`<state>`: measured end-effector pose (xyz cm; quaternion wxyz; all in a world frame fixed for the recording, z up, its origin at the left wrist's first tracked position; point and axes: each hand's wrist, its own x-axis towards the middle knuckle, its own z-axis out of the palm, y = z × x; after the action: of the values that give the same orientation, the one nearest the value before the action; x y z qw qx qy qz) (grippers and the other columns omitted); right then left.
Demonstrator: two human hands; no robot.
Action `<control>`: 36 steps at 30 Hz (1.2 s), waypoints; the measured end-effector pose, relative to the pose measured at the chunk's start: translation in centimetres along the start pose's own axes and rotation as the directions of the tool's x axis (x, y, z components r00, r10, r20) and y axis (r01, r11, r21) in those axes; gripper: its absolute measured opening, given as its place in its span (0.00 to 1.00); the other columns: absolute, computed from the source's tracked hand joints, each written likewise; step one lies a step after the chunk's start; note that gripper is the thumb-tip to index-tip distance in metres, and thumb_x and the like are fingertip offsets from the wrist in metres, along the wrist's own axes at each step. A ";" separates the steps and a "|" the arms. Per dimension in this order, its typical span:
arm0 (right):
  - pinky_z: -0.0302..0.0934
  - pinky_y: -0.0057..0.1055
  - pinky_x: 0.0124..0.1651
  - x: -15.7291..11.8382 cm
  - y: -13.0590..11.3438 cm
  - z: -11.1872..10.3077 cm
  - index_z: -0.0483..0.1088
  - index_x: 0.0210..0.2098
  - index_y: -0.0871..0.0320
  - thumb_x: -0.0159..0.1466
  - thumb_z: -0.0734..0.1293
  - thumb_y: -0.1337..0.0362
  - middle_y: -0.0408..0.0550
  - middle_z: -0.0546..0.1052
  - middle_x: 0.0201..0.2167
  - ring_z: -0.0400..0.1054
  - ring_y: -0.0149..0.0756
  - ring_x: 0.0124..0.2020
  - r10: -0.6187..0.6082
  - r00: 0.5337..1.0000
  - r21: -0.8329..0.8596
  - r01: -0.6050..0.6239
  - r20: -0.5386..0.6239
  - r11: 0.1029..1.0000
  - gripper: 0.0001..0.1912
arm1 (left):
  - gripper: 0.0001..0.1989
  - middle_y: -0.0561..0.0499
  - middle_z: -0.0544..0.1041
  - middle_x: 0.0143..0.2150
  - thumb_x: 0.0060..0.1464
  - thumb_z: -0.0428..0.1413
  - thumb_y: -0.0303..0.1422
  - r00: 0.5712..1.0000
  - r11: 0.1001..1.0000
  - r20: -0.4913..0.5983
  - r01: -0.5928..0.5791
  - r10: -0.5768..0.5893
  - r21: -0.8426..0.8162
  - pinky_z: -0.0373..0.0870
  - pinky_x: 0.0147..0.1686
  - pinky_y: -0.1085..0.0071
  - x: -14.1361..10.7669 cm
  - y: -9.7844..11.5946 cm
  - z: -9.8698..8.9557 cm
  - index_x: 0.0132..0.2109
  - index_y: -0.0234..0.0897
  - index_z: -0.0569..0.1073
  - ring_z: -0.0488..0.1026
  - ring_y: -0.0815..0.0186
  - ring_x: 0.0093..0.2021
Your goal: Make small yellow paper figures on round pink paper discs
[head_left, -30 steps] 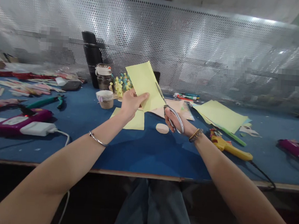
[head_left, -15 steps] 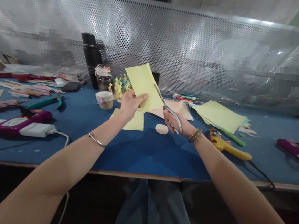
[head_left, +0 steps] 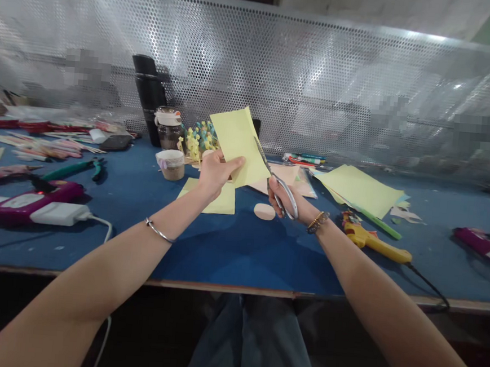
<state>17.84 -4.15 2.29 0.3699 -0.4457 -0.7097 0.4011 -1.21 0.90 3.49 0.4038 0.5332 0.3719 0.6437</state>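
Observation:
My left hand [head_left: 215,175] pinches a yellow sheet of paper [head_left: 239,140] between thumb and fingers, holding it up above the table. In my right hand [head_left: 284,197] is a pair of metal scissors [head_left: 287,191], fingers closed round the handles. The scissor blades lie along the sheet's right edge, near a narrow folded-looking margin. Below the left hand, another yellow piece of paper [head_left: 222,200] lies flat on the blue table. Close under the scissors rests a pale oval disc [head_left: 264,211].
At right lie yellow sheets [head_left: 361,184], a green pen-like stick [head_left: 380,223] and a yellow glue gun [head_left: 378,247] with its cord. To the left stand a small pot [head_left: 172,165], a jar [head_left: 168,126] and a black flask [head_left: 148,96]. A purple power strip [head_left: 40,201] sits far left.
The yellow sheet and my left hand have shifted slightly right and tilted a little. The scissors stay at the sheet's right edge, their handles slightly lower left.

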 end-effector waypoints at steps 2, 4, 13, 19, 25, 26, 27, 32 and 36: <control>0.53 0.25 0.16 0.2 0.2 0.0 0.57 0.24 0.56 0.60 0.53 0.34 0.36 0.58 0.15 0.53 0.23 0.13 0.010 1.000 0.033 -0.010 -0.002 0.999 0.30 | 0.16 0.42 0.80 0.37 0.38 0.65 0.35 0.999 1.000 0.045 0.012 -0.012 -0.006 0.75 0.32 0.66 -0.3 0.1 0.2 0.37 0.32 0.77 0.77 0.59 0.34; 0.52 0.24 0.16 0.3 0.2 0.0 0.56 0.23 0.56 0.59 0.52 0.34 0.36 0.57 0.14 0.53 0.23 0.12 0.008 1.000 0.037 -0.008 -0.001 0.999 0.30 | 0.17 0.42 0.80 0.38 0.38 0.65 0.34 0.997 1.000 0.081 0.019 -0.017 -0.022 0.76 0.34 0.65 -0.5 0.2 0.4 0.38 0.32 0.76 0.78 0.59 0.36; 0.51 0.23 0.15 0.4 0.1 0.1 0.55 0.22 0.56 0.60 0.51 0.34 0.36 0.57 0.13 0.53 0.23 0.12 0.022 1.000 0.038 -0.022 -0.002 0.999 0.31 | 0.17 0.40 0.80 0.39 0.39 0.64 0.33 0.994 0.997 0.108 -0.004 0.013 -0.083 0.76 0.36 0.62 -0.8 0.1 0.7 0.39 0.30 0.76 0.77 0.59 0.36; 0.52 0.23 0.15 0.6 0.4 0.1 0.55 0.22 0.56 0.59 0.51 0.33 0.36 0.57 0.14 0.53 0.23 0.12 0.018 1.000 0.036 -0.018 -0.012 0.999 0.31 | 0.17 0.42 0.80 0.39 0.39 0.65 0.33 0.995 0.997 0.103 0.007 0.002 -0.081 0.76 0.35 0.64 -0.8 0.1 0.7 0.39 0.31 0.76 0.77 0.60 0.35; 0.52 0.24 0.15 0.6 0.7 0.0 0.56 0.22 0.56 0.60 0.51 0.34 0.36 0.57 0.12 0.54 0.24 0.11 -0.027 0.999 -0.010 0.027 -0.017 1.000 0.31 | 0.17 0.42 0.80 0.39 0.39 0.65 0.33 0.995 0.997 0.103 0.009 -0.001 -0.079 0.76 0.36 0.66 -0.8 0.2 0.7 0.39 0.32 0.76 0.77 0.61 0.35; 0.52 0.24 0.15 0.5 0.7 0.0 0.56 0.22 0.56 0.61 0.50 0.34 0.36 0.57 0.11 0.54 0.24 0.11 -0.040 0.999 -0.029 0.040 -0.018 0.999 0.31 | 0.17 0.42 0.80 0.39 0.39 0.65 0.33 0.995 0.997 0.104 0.010 -0.002 -0.076 0.76 0.36 0.66 -0.8 0.2 0.7 0.39 0.32 0.76 0.77 0.61 0.35; 0.52 0.23 0.16 0.5 0.7 0.0 0.56 0.22 0.56 0.61 0.50 0.35 0.36 0.58 0.10 0.54 0.24 0.11 -0.053 0.998 -0.047 0.052 -0.021 0.998 0.31 | 0.17 0.42 0.80 0.39 0.39 0.65 0.33 0.995 0.997 0.102 0.011 -0.004 -0.071 0.75 0.36 0.66 -0.8 0.2 0.7 0.39 0.32 0.76 0.77 0.61 0.35; 0.51 0.23 0.15 0.3 0.4 0.1 0.57 0.23 0.56 0.62 0.52 0.36 0.35 0.58 0.09 0.54 0.23 0.09 -0.063 0.997 -0.063 0.060 -0.042 0.996 0.30 | 0.16 0.43 0.80 0.38 0.39 0.65 0.34 0.996 0.999 0.084 0.020 -0.016 -0.050 0.75 0.36 0.64 -0.9 0.4 0.7 0.38 0.32 0.76 0.77 0.60 0.35; 0.51 0.23 0.14 0.2 0.3 0.0 0.56 0.22 0.56 0.62 0.53 0.37 0.35 0.58 0.10 0.53 0.23 0.09 -0.053 0.997 -0.051 0.050 -0.053 0.997 0.29 | 0.15 0.43 0.80 0.39 0.39 0.65 0.33 0.996 0.998 0.086 0.026 -0.021 -0.052 0.75 0.36 0.64 -0.9 0.5 0.7 0.37 0.32 0.77 0.77 0.60 0.35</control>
<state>17.84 -3.86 2.09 0.3879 -0.4471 -0.7204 0.3614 -0.48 -0.11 3.71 0.4407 0.5448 0.3436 0.6252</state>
